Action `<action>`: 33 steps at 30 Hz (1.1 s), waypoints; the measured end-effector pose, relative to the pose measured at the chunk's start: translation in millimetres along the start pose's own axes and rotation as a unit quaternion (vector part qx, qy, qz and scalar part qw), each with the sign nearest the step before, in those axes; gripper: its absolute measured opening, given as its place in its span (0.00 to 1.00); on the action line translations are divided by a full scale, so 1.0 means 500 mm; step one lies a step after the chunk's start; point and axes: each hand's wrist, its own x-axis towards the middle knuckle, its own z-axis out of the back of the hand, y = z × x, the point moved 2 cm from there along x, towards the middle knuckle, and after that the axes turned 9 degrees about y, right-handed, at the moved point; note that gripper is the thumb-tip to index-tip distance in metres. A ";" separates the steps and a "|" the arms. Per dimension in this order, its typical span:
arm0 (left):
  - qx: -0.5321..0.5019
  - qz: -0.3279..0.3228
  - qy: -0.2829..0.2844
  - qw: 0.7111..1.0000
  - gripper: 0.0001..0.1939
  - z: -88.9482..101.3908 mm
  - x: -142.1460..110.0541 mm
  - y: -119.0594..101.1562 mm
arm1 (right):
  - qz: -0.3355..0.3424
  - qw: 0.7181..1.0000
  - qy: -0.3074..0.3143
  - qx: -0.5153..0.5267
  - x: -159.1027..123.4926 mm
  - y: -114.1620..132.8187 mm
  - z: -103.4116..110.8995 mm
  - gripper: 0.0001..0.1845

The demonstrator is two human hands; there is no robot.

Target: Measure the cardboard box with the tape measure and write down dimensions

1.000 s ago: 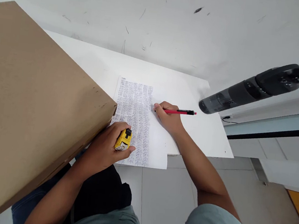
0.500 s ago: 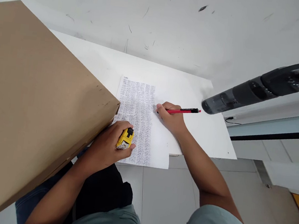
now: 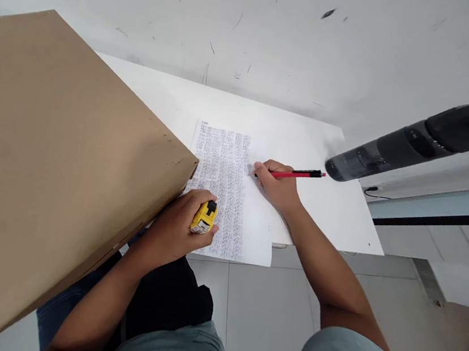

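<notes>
A sheet of paper [image 3: 258, 235] covered in columns of dense handwriting lies on the white table, its near end jutting past the table's edge. My right hand [image 3: 278, 186] is closed around a red and black pen [image 3: 298, 174], with the tip at the right side of the written columns. Over the paper's lower left, my left hand [image 3: 178, 231] grips a yellow and black tape measure [image 3: 203, 217]. The tape blade does not show. A large cardboard box [image 3: 79, 151] stands right beside my left hand, its corner over the paper's left edge.
A dark cylindrical device [image 3: 400, 144], perhaps a handheld vacuum, juts in from the right above the white table [image 3: 333, 210]. Behind the table rises a scuffed white wall [image 3: 219, 20]. A cable [image 3: 371, 190] lies low along the wall. Grey floor tiles [image 3: 261, 310] show below.
The whole view has shifted slightly, so everything appears a little further right. Both hands keep their holds on the pen and the tape measure, with the pen still at the written columns.
</notes>
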 end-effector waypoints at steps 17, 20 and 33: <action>0.013 -0.020 -0.006 1.000 0.21 -0.002 0.003 0.004 | 0.006 1.000 -0.012 -0.007 0.004 0.002 0.003 0.20; 0.016 -0.021 -0.009 1.000 0.21 -0.002 0.002 0.006 | 0.010 1.000 -0.011 -0.010 0.003 0.002 0.001 0.20; 0.064 -0.104 -0.049 0.991 0.24 -0.010 -0.009 0.003 | 0.042 0.975 -0.127 -0.176 0.020 -0.027 -0.005 0.21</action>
